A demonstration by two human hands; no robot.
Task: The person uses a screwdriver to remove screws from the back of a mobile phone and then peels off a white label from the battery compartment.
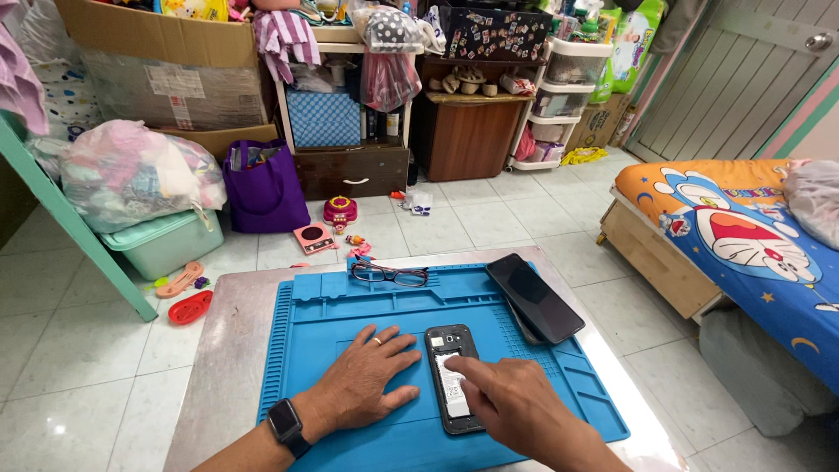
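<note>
An opened phone (454, 378), its back cover off and a white battery exposed, is lying on the blue work mat (315, 323) near the table's front edge. The battery is being pressed by the extended index finger of the right hand (516, 404), nothing being gripped. The left hand (371, 376) is being rested flat and open on the mat, just beside the phone. Farther back, a black phone (534, 297) and glasses (390, 274) are lying on the mat.

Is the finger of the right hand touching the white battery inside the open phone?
Touching. In the head view, the right hand stretches its index fingertip down onto the white battery inside the open phone, with no gap visible between them.
</note>
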